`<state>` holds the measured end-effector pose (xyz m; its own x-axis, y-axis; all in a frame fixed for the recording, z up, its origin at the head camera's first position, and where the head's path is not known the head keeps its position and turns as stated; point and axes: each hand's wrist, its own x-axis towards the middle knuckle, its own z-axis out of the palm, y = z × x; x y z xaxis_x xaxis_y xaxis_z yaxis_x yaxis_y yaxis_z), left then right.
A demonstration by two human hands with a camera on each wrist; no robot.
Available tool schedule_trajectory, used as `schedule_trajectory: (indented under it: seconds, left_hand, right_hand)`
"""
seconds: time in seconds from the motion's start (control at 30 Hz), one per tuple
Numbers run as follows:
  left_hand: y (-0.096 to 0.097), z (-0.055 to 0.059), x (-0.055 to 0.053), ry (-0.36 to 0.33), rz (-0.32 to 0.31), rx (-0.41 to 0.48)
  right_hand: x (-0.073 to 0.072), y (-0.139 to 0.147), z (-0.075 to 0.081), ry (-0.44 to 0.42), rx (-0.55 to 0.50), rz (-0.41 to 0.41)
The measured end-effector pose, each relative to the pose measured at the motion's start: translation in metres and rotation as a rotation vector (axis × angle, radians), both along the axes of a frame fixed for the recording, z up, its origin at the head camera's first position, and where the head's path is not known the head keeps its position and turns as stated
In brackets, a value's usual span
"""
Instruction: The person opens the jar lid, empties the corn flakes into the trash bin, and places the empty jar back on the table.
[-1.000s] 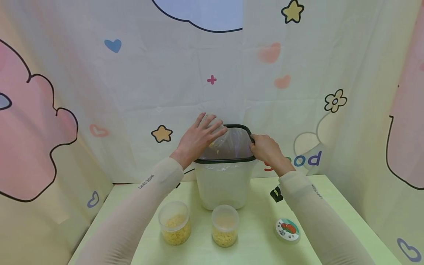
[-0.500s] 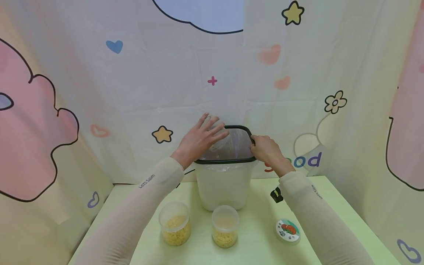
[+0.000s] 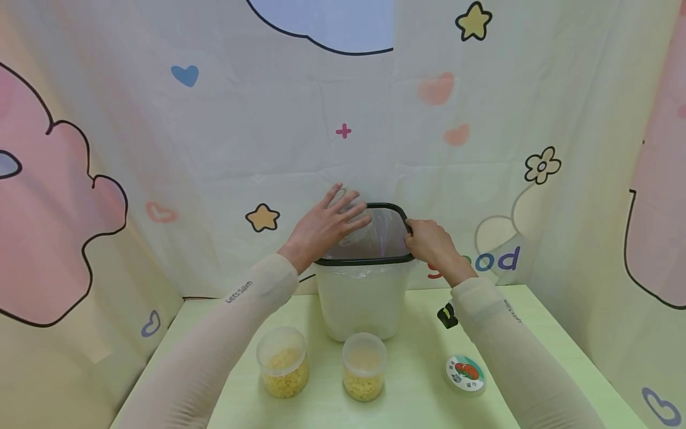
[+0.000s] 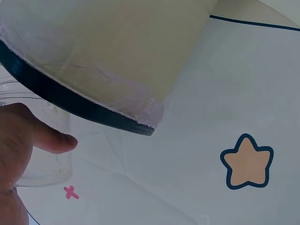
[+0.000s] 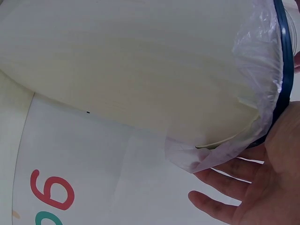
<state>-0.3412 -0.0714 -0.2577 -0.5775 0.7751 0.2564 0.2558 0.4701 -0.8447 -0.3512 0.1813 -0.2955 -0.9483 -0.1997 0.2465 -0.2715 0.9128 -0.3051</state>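
My left hand (image 3: 323, 227) holds a clear plastic container (image 4: 52, 161) tipped over the mouth of a white trash can (image 3: 361, 301). Its thumb lies along the container's side in the left wrist view, and a few yellow specks cling to the inner wall. The can has a black rim ring (image 3: 370, 261) and is lined with a thin clear bag (image 5: 258, 51), whose edge hangs below the ring. At the can's right side, my right hand (image 3: 433, 241) grips the rim, fingers spread under the bag's edge in the right wrist view.
Two clear tubs with yellow crumbly bits, a wider tub (image 3: 285, 378) and a narrower tub (image 3: 364, 381), stand in front of the can. A round lid with a tomato picture (image 3: 465, 373) and a small black object (image 3: 447, 316) lie on the table (image 3: 415, 393) to the right. A printed curtain (image 3: 225, 119) hangs behind.
Yellow bits seen at the tipped container's mouth a second ago no longer show there. My left hand has shifted slightly right; the right hand stays at the rim.
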Motion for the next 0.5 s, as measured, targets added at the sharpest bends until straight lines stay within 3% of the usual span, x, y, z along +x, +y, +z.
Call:
schedule_trajectory:
  seconds: [0.5]
  left_hand:
    - [0.0049, 0.0023, 0.0033, -0.024, 0.050, -0.124]
  right_hand:
    - [0.0007, 0.0002, 0.0007, -0.001, -0.003, -0.007]
